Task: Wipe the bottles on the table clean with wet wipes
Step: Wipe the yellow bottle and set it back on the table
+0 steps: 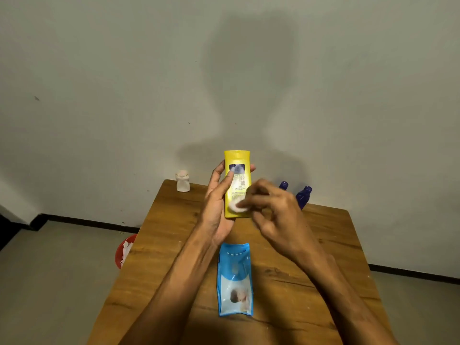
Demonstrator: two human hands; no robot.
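Observation:
My left hand (217, 200) grips a yellow bottle (237, 183) upright above the far half of the wooden table (174, 270), cap up and printed label toward me. My right hand (271, 210) pinches a small white wet wipe (237, 206) and presses it against the bottle's lower front. A blue pack of wet wipes (235, 280) lies flat on the table between my forearms. Two dark blue bottles (303, 196) stand at the far right edge, partly behind my right hand. A small white bottle (183, 181) stands at the far left corner.
A red bin (125, 250) holding crumpled white wipes sits on the floor left of the table. A plain wall rises right behind the table's far edge. Grey floor lies on both sides.

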